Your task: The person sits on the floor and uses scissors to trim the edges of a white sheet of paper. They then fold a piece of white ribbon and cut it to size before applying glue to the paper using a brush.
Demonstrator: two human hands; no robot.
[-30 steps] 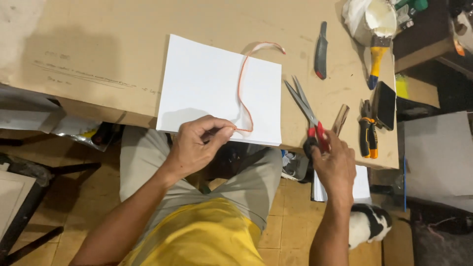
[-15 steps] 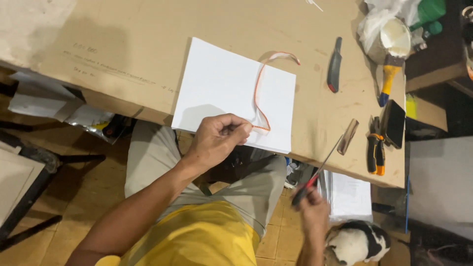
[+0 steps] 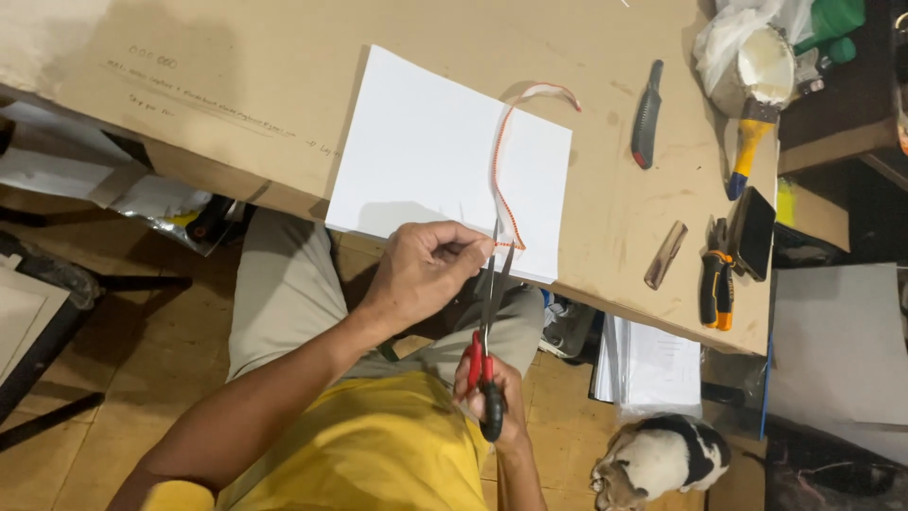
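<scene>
At the near edge: white paper sheet [image 3: 426, 156] overhangs the brown table [image 3: 189, 85].
Left hand [image 3: 421, 270]: fingers pinched on the sheet's near edge.
Right hand [image 3: 492, 393]: closed round red-handled scissors [image 3: 487, 331], blades parted at the edge.
Technique: hold paper taut, follow the line.
Look: orange dotted curve [image 3: 501, 180] from near edge to far right corner.

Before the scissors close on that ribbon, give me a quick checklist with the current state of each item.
1. Left hand pinches the ribbon near the paper's front edge: ok.
2. Right hand grips the red-handled scissors: ok.
3. Blades point up at the ribbon's lower end: ok.
4. Ribbon actually between the blades: cannot tell.
5. Left fingertips away from the blades: not ok, very near.
6. White paper lies flat on the cardboard table: ok.
</scene>
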